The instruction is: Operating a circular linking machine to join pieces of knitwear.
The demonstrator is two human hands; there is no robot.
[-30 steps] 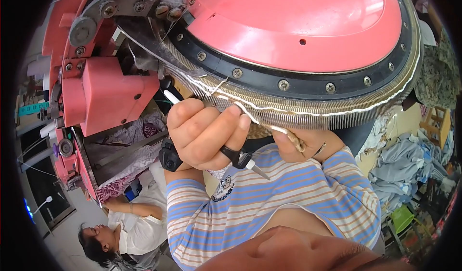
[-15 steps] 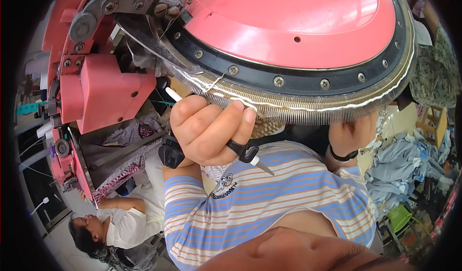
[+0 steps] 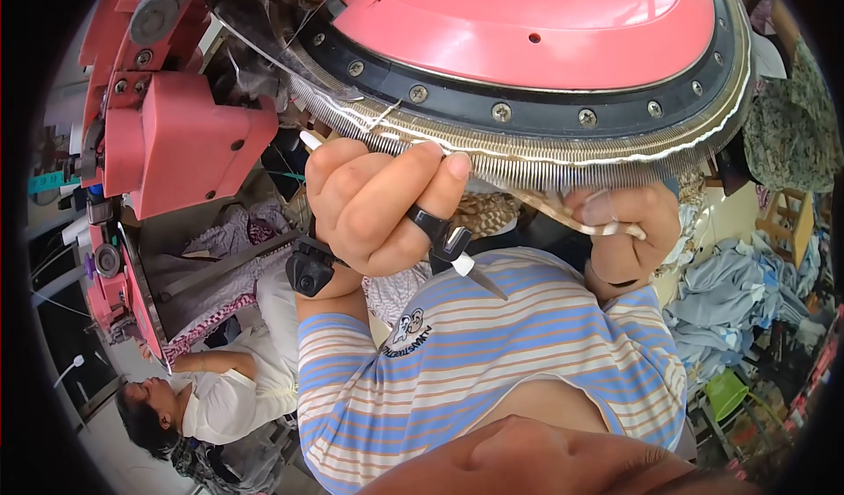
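My left hand (image 3: 378, 205) is closed, its thumb and forefinger tips against the rim of fine metal pins (image 3: 527, 168) on a round linking machine (image 3: 527, 20). A slim white tool (image 3: 309, 141) sticks out behind its fingers. On its other side a small metal blade (image 3: 488, 281) with a white collar shows beside a black finger band (image 3: 428, 222); whether these are one tool I cannot tell. White thread runs along the pins. Under the rim at right, my right hand (image 3: 633, 231) is closed on a beige knit edge (image 3: 598, 228); its fingertips are partly hidden.
Pink machine housing (image 3: 198, 143) stands at left. A person in white (image 3: 233, 389) works at another machine at lower left. Blue-grey cloth (image 3: 738, 302), a green container (image 3: 726, 396) and a wooden stool (image 3: 785, 227) are at right. A black camera-like device (image 3: 312, 266) sits at my left wrist.
My right hand has come further into view below the rim, now showing the beige knit edge in it. The left hand stays at the pins. The machine sits slightly higher in view.
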